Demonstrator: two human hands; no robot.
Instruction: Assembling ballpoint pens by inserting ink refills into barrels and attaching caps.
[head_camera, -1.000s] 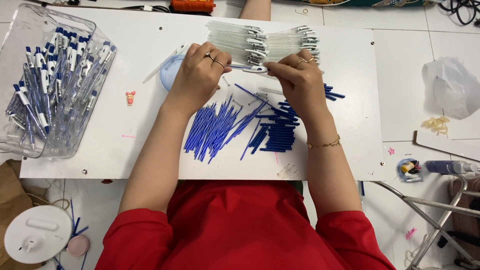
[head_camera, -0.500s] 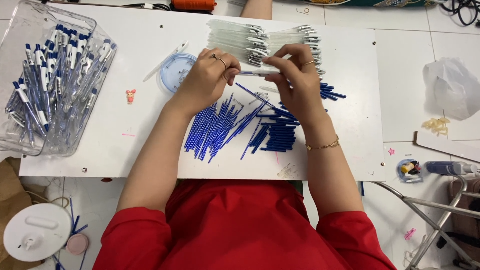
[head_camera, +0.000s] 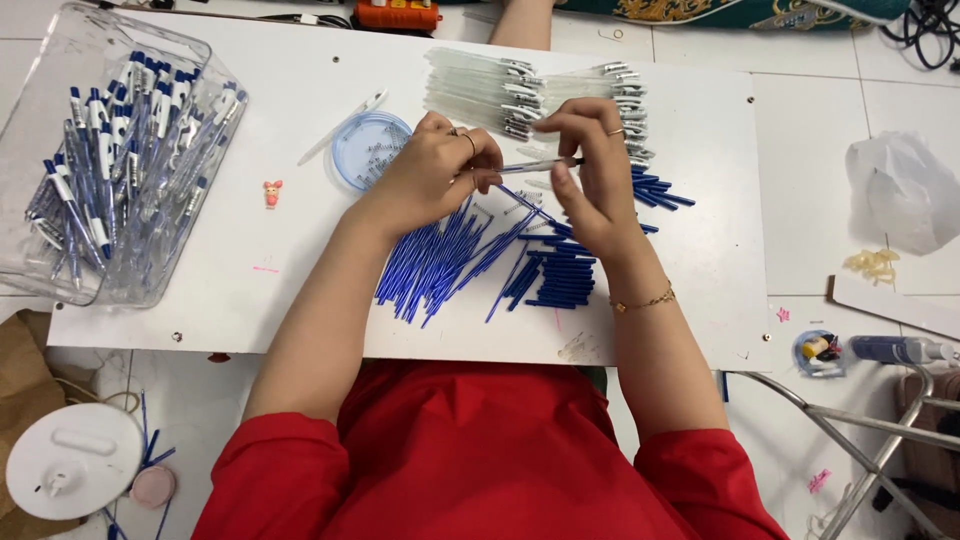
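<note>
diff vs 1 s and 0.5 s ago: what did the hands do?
Both hands came back from the rows of clear pen barrels toward the blue refills. The left hand and right hand now hold one pen barrel level between them, taken from the rows. Refills, round dish and the bin of finished pens lie as before.

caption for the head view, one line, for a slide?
Both hands, left hand and right hand, hold a clear pen barrel over blue refills on a white board.
</note>
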